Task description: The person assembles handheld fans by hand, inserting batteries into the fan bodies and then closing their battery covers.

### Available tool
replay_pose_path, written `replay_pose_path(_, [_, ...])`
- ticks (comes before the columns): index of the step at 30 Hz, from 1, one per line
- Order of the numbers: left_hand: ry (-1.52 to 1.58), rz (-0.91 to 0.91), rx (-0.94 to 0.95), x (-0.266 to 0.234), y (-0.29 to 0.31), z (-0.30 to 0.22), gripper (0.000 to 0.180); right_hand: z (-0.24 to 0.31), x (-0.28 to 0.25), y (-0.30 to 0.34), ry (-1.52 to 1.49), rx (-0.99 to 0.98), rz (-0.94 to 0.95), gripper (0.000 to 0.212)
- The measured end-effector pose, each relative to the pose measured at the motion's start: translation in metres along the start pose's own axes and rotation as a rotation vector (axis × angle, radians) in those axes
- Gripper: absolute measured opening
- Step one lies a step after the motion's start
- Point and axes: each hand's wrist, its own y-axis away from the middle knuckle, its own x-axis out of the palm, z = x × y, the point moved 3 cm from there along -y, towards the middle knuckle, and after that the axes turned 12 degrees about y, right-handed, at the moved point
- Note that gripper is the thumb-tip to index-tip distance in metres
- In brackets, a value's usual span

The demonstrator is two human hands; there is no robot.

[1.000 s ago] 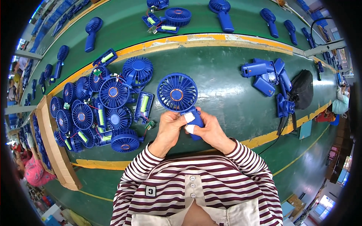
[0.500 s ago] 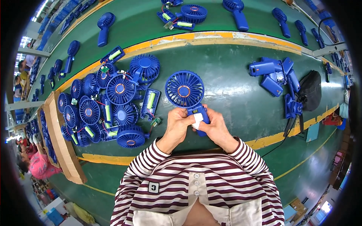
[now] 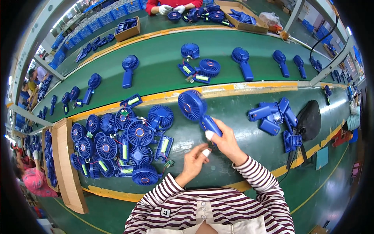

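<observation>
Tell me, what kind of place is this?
Probably a fan factory: blue fans lie spaced along a long green belt, opened fans with wires crowd the bench, and across the belt another person's gloved hands are by a fan.

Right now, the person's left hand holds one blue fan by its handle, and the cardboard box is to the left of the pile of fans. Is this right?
Not quite: the head view shows the right hand holding the blue fan by its handle. The cardboard box is left of the pile of fans.
</observation>
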Motion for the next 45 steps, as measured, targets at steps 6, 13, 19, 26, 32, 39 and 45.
replay_pose_path(6, [-0.232,-0.019,0.075,0.002,0.001,-0.001,0.021,0.032,0.047,-0.102,0.582,-0.183,-0.157,0.052])
replay_pose_path(13, [-0.236,0.032,0.087,0.002,0.004,0.003,0.021,0.008,0.108,-0.211,0.828,-0.327,-0.359,0.059])
replay_pose_path(19, [-0.245,0.026,0.108,-0.002,0.003,-0.007,0.019,0.024,0.079,-0.2,0.895,-0.55,-0.542,0.053])
replay_pose_path(26, [-0.244,0.044,0.093,0.0,-0.005,-0.001,0.02,-0.018,-0.058,-0.211,1.037,-0.073,-0.867,0.059])
replay_pose_path(32, [-0.271,0.008,0.087,0.004,0.001,0.003,0.019,-0.037,-0.091,-0.224,0.77,0.432,-0.464,0.093])
replay_pose_path(39, [-0.245,-0.005,0.116,0.004,0.004,0.008,0.019,-0.032,-0.085,-0.202,0.694,0.414,-0.42,0.095])
replay_pose_path(45, [-0.19,-0.014,0.082,0.003,0.001,0.008,0.02,-0.046,-0.084,-0.147,-0.044,0.058,-0.607,0.073])
